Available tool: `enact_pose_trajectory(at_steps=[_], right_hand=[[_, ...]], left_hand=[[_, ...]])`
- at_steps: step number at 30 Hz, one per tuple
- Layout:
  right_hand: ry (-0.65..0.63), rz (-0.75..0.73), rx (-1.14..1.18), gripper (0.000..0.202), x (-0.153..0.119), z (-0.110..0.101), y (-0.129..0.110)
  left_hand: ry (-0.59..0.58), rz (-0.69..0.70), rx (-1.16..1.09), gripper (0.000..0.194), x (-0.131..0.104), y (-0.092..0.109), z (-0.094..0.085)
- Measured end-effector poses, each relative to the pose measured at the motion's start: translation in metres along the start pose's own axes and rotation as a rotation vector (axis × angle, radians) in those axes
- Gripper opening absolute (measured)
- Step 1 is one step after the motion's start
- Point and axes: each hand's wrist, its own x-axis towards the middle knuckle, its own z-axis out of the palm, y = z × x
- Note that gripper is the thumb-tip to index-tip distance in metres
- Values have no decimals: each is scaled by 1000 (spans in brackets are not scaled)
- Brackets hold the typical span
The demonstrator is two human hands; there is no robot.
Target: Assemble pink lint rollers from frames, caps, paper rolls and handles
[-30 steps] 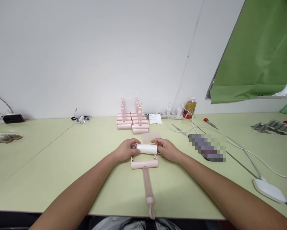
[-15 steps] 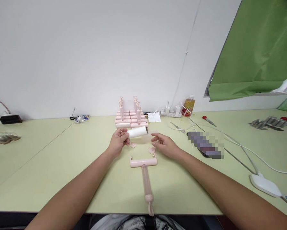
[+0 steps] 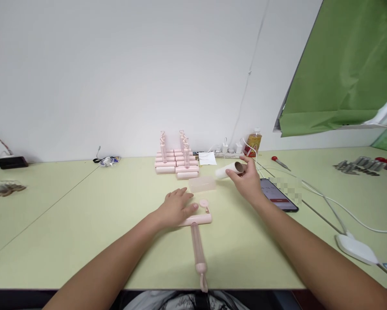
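Note:
My right hand [image 3: 249, 181] grips a white lint-roller paper roll [image 3: 224, 171] by its right end, thumb in front, with the hollow core facing me. My left hand [image 3: 177, 209] reaches over the left side of a pink lint-roller handle [image 3: 198, 252], fingers spread; what lies beneath the palm is hidden. A small round pink cap [image 3: 204, 203] sits just beyond the handle's head, near my left thumb. Between the hands and farther back lies a translucent pale pink cover [image 3: 202, 184].
Several pink lint rollers [image 3: 176, 161] stand stacked by the wall. To the right are a phone [image 3: 279, 196], white cables, a red-handled screwdriver [image 3: 280, 162], a drink bottle [image 3: 253, 142] and a power strip [image 3: 229, 154]. A white adapter [image 3: 357, 249] lies at the front right.
The paper roll has passed from my left hand to my right, which carried it rightward. My left hand came down over the handle, covering the left cap. The translucent cover now shows fully.

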Motion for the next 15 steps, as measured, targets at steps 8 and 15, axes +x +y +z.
enact_pose_trajectory(at_steps=[8,15], right_hand=[[-96,-32,-297,57,-3,17,7],[-256,-46,-181,62,-10,37,11]], left_hand=[[-191,91,260,58,-8,20,4],[-190,65,327,66,-7,28,8]])
